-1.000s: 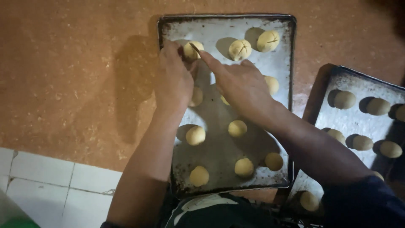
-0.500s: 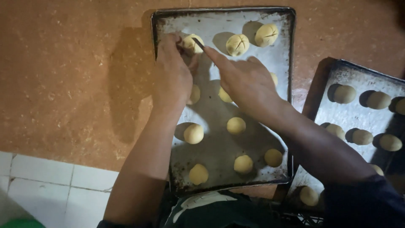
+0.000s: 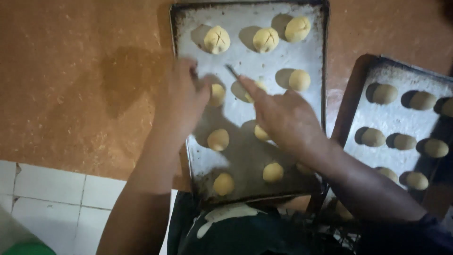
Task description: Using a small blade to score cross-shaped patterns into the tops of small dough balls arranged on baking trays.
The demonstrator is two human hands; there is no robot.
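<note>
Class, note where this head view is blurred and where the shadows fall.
Head view: both hands, left and right, are motion-blurred; the scored dough balls at the tray's far end stay fairly sharp; shadows fall to each ball's left; the frame's edges are dim.

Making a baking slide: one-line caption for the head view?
Left hand steadies a dough ball on a metal tray while the right hand holds a thin blade.

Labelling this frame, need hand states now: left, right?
Left hand: blurred, at a dough ball on the baking tray; grip cannot be told.
Right hand: closed on a thin blade.
</note>
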